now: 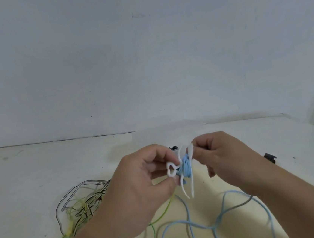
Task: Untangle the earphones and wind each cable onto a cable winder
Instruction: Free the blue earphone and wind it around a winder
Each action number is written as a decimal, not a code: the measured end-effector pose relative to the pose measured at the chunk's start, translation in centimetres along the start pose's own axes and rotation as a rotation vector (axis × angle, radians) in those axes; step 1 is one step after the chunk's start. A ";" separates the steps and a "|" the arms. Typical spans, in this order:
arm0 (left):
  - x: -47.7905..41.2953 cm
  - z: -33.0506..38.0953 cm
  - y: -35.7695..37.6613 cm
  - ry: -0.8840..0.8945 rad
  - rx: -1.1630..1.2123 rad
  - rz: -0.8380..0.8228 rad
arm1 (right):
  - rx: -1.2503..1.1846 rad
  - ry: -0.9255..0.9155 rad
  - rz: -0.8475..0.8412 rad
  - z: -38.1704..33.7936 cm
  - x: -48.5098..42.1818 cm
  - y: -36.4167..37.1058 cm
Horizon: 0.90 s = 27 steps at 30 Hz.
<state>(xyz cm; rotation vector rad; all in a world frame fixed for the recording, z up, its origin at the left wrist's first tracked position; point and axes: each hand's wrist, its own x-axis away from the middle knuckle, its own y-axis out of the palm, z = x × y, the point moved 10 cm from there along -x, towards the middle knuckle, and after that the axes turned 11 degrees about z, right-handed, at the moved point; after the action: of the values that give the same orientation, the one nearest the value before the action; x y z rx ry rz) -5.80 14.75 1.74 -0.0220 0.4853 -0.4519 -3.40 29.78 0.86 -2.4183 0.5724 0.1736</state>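
Blue earphone cable [185, 166] is wound round a white cable winder [171, 170], held above the bench [40, 172]; the left hand [145, 179] pinches the winder's looped end; the right hand [222, 156] pinches its upper tip; loose blue loops trail toward 5 o'clock; green cable [160, 217] and striped cable [72, 194] lie tangled at 8 o'clock.

Head camera looks forward and down, close over the hands [180, 167].
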 end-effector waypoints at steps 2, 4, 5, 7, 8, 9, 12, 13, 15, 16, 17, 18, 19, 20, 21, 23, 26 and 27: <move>-0.3 0.1 -0.8 0.008 0.075 0.074 | 0.031 0.018 -0.097 0.3 0.3 1.5; -0.5 0.3 -1.6 0.024 0.114 0.147 | 0.023 0.009 -0.173 0.1 0.7 2.6; -0.5 0.3 -1.9 0.028 0.120 0.172 | 0.012 0.004 -0.212 -0.1 1.0 3.1; -0.5 0.3 -2.2 0.021 0.110 0.199 | -0.016 -0.009 -0.288 -0.4 1.7 4.0; -0.4 0.2 -2.2 0.014 0.098 0.208 | -0.036 -0.011 -0.327 -0.6 2.0 4.4; -0.4 0.1 -2.3 0.006 0.078 0.220 | -0.060 -0.010 -0.364 -0.7 2.3 4.7; -0.4 0.0 -3.1 0.010 -0.002 0.282 | -0.116 -0.028 -0.434 -1.3 2.9 5.0; -0.5 0.1 -3.3 0.023 -0.029 0.302 | -0.119 -0.044 -0.445 -1.6 3.0 5.0; -0.6 0.2 -3.7 0.042 -0.078 0.328 | -0.117 -0.071 -0.458 -1.9 3.1 4.9; -0.7 0.2 -3.9 0.048 -0.096 0.337 | -0.118 -0.080 -0.460 -2.1 3.2 4.9; -0.7 0.2 -4.0 0.054 -0.110 0.344 | -0.122 -0.087 -0.460 -2.3 3.2 4.9; -0.7 0.2 -4.1 0.066 -0.129 0.349 | -0.127 -0.094 -0.457 -2.4 3.2 4.8; -0.7 0.4 -4.1 0.083 -0.151 0.353 | -0.132 -0.098 -0.454 -2.5 3.2 4.7; -0.6 0.5 -4.2 0.099 -0.172 0.354 | -0.138 -0.096 -0.449 -2.6 3.2 4.6; -0.6 0.7 -4.2 0.110 -0.184 0.350 | -0.143 -0.090 -0.444 -2.5 3.2 4.5; -0.6 0.8 -4.1 0.100 -0.187 0.328 | -0.145 -0.066 -0.434 -2.3 3.1 4.3; -0.7 0.8 -4.1 0.062 -0.160 0.312 | -0.167 -0.032 -0.406 -2.0 2.8 3.8; -0.7 0.8 -4.2 0.062 -0.158 0.319 | -0.177 -0.031 -0.404 -2.1 2.8 3.8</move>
<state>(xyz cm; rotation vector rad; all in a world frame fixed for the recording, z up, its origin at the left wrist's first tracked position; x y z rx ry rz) -7.73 11.19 3.26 -0.0817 0.5738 -0.1015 -2.62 24.86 -0.36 -2.6394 0.0468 0.0919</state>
